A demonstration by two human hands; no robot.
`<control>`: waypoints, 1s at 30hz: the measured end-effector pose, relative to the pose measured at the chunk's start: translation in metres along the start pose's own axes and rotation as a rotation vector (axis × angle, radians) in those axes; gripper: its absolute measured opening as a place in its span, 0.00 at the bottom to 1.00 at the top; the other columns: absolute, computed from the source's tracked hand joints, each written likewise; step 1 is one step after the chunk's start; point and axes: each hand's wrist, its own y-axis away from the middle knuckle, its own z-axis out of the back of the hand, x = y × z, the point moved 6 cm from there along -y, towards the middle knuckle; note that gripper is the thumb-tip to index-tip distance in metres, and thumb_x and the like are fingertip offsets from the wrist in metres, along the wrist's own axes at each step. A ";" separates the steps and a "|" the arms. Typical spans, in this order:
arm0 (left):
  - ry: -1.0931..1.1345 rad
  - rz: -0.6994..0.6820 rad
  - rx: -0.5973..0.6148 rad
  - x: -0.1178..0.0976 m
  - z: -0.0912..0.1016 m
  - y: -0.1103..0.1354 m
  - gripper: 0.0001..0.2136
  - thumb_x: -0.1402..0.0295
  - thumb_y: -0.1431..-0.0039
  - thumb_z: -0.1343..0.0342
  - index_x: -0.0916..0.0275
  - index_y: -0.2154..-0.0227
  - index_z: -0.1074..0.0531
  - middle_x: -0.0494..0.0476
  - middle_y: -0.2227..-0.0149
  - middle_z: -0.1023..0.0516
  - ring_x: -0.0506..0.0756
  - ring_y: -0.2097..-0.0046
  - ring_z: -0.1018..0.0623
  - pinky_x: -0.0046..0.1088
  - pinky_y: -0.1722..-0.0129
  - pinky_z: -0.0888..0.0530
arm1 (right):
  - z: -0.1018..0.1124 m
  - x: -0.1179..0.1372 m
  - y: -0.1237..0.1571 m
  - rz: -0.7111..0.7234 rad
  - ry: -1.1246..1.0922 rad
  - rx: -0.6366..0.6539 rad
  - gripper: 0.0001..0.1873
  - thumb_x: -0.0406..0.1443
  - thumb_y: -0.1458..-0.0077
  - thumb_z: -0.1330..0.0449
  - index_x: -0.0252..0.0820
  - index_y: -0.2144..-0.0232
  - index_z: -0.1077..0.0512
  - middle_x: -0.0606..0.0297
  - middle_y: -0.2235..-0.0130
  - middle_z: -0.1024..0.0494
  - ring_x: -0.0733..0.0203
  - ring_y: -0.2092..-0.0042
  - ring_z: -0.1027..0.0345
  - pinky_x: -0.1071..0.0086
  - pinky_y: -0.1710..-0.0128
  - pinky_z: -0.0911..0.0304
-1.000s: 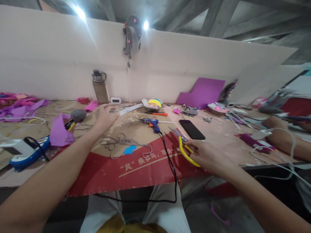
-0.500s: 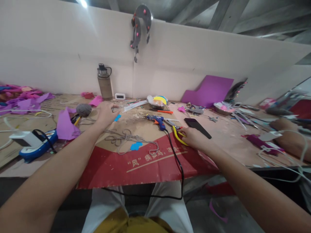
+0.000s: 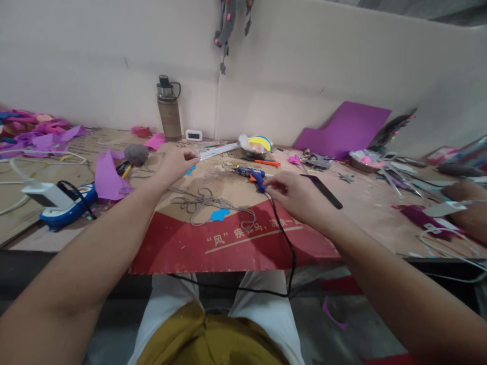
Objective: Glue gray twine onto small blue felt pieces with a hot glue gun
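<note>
My left hand (image 3: 179,163) hovers over the cardboard, fingertips drawn together. Whether a small thing sits between them I cannot make out. Just beyond its fingers a small blue cut-out (image 3: 191,171) shows in part. My right hand (image 3: 294,195) has its thumb and forefinger apart beside the handle of a blue glue gun (image 3: 255,177), which lies on the table. I cannot tell if the fingertips touch it. The yellow-handled scissors are hidden behind my right hand. Loose grey yarn (image 3: 205,200) and a blue cloud-shaped cut-out (image 3: 220,215) lie between my hands.
A black phone (image 3: 325,192) lies right of my right hand. At the back stand a water bottle (image 3: 168,111), a small white clock (image 3: 194,135) and a metal bowl (image 3: 254,150). A power strip (image 3: 68,210) is at left; another person's hand (image 3: 470,200) is at right.
My right hand has come off the yellow scissors handles and moved left to the glue gun's handle. The fingers of my left hand have drawn together. The camera view has tilted down.
</note>
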 end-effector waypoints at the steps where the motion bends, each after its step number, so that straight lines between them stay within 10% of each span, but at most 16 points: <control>1: -0.002 -0.012 0.015 -0.002 -0.001 0.001 0.05 0.69 0.47 0.42 0.64 0.72 0.22 0.56 0.73 0.23 0.54 0.69 0.27 0.30 0.66 0.33 | -0.003 0.022 -0.006 0.074 -0.087 -0.017 0.09 0.36 0.43 0.44 0.42 0.66 0.24 0.61 0.67 0.23 0.60 0.67 0.32 0.67 0.66 0.39; 7: -0.019 -0.037 0.055 -0.007 0.000 0.002 0.06 0.68 0.46 0.42 0.64 0.70 0.22 0.55 0.73 0.23 0.53 0.71 0.28 0.29 0.67 0.33 | -0.026 0.093 -0.035 0.345 -0.251 0.230 0.08 0.29 0.48 0.43 0.43 0.71 0.24 0.67 0.69 0.22 0.65 0.68 0.33 0.71 0.67 0.41; 17: 0.100 -0.059 0.119 -0.022 -0.010 0.008 0.07 0.67 0.46 0.41 0.66 0.69 0.22 0.55 0.74 0.23 0.50 0.72 0.28 0.27 0.68 0.33 | -0.058 0.062 -0.021 0.371 -0.046 0.804 0.05 0.29 0.57 0.34 0.42 0.75 0.25 0.69 0.73 0.25 0.65 0.69 0.34 0.73 0.70 0.45; 30: 0.370 0.008 0.211 -0.013 -0.015 0.006 0.07 0.65 0.48 0.39 0.64 0.71 0.23 0.55 0.74 0.23 0.47 0.75 0.31 0.24 0.76 0.37 | -0.045 0.040 -0.038 0.222 -0.116 0.392 0.11 0.28 0.45 0.48 0.41 0.67 0.26 0.60 0.63 0.22 0.59 0.62 0.32 0.68 0.62 0.42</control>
